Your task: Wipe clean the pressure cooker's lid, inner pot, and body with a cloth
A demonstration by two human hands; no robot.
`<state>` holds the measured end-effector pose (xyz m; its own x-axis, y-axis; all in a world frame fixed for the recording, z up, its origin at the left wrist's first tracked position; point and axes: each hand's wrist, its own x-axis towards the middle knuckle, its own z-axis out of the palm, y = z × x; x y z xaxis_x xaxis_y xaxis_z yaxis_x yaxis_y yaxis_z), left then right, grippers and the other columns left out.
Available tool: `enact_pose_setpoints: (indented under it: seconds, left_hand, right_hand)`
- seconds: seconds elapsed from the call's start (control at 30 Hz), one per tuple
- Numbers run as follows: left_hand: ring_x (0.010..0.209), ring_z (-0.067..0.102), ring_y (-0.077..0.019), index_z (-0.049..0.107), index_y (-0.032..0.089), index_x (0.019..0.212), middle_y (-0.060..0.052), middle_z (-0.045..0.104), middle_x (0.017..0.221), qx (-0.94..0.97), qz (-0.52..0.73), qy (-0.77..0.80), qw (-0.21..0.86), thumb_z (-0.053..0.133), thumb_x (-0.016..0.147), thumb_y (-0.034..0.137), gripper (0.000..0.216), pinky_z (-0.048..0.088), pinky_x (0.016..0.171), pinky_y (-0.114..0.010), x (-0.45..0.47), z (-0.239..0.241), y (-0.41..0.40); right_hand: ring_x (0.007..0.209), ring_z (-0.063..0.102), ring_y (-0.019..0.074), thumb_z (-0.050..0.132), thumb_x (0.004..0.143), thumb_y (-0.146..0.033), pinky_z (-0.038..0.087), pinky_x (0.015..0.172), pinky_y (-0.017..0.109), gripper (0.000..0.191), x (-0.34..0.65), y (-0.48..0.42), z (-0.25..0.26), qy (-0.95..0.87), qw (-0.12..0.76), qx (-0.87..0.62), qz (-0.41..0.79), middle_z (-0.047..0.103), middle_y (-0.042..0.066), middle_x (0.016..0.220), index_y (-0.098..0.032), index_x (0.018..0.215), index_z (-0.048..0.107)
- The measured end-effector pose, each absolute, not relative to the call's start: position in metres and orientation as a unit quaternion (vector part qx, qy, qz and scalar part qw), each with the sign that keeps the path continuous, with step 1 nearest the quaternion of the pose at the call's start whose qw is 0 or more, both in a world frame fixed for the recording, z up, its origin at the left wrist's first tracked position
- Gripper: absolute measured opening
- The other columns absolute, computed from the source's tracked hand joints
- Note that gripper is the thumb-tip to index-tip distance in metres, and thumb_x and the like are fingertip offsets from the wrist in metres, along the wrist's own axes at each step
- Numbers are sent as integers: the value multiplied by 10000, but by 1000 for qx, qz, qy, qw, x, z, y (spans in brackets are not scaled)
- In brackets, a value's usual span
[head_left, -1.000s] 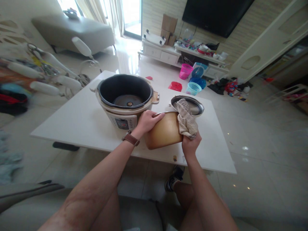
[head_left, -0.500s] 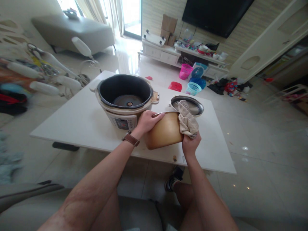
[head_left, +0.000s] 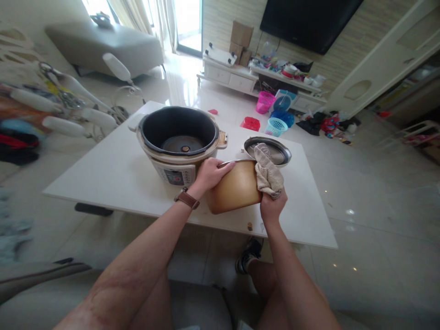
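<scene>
A gold-coloured inner pot (head_left: 236, 188) is tilted above the near side of the white table (head_left: 117, 183), its opening facing away from me. My left hand (head_left: 210, 175) grips its rim on the left, thumb over the edge. At the pot's right side my right hand (head_left: 273, 205) is closed on a beige cloth (head_left: 269, 176), which drapes over the rim. Left of the pot stands the electric pressure cooker (head_left: 178, 156), uncovered, showing its dark well and central heating plate. Behind the cloth lies a round lid (head_left: 250, 143), underside up. The pot's inside is hidden from me.
Small brown crumbs (head_left: 250, 226) lie near the table's front edge. Beyond the table, a pink basket (head_left: 264, 101), a light blue basket (head_left: 276, 127) and a red stool-like item (head_left: 250, 123) stand on the floor. A white lamp (head_left: 117, 68) with several arms rises at left.
</scene>
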<state>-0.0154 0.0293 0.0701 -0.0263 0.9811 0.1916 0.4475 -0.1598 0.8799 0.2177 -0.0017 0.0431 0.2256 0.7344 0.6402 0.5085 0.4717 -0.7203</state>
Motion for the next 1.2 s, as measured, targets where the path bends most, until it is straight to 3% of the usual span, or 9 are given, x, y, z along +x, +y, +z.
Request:
enact_pose_setpoints:
  seconds: [0.23,0.83,1.2]
  left_hand:
    - [577,278,-99,342,205,520,25,245,599,623,439,570,307,563,905,700,665,162,574,-311,-15,68,29]
    - [611,273,-105,345,208,569,31,269,613,606,484,542,324,594,922,637,609,146,590,-308,-20,57,31]
    - [591,244,-101,327,209,537,26,259,591,617,465,541,333,573,915,683,654,137,583,-317,-20,63,32]
  right_hand:
    - [981,781,290,672,841,-273,612,917,414,290,217,-2,42,-608,603,-507,94,831,110,1066,-172,1092,775]
    - [1073,757,281,702,846,-315,569,1054,459,317,224,7,37,-563,610,-527,181,831,102,1106,-176,1117,792]
    - [1016,771,288,688,865,-297,608,951,425,312,224,-3,38,-622,580,-513,113,821,99,1099,-196,1149,768]
